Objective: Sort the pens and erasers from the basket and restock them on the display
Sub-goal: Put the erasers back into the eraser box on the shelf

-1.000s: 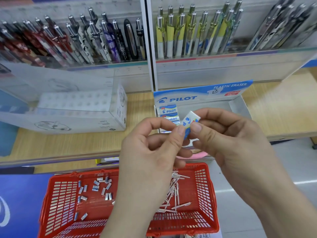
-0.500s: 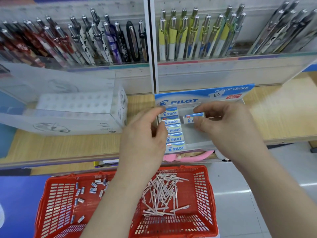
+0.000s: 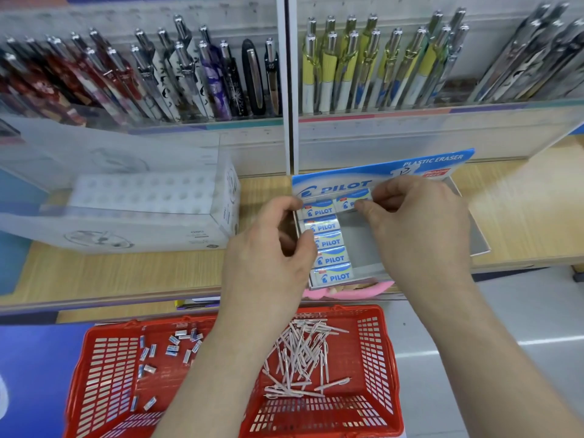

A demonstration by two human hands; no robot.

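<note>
A grey Pilot eraser display box sits on the wooden shelf, with a column of several blue-and-white erasers along its left side. My right hand pinches one eraser at the box's back, beside the top eraser of the column. My left hand curls over the box's left wall, with its fingertips against the column. Below, a red basket holds loose small erasers on the left and a heap of pale pink pens on the right.
A white perforated box lies on the shelf to the left. Racks of upright pens stand behind clear panels above, split by a white divider. Something pink shows under the shelf edge. Grey floor lies to the right.
The eraser held up between both hands a second ago has gone down into the display box. My right hand has carried it to the back row, and my left hand has moved to the box's left wall.
</note>
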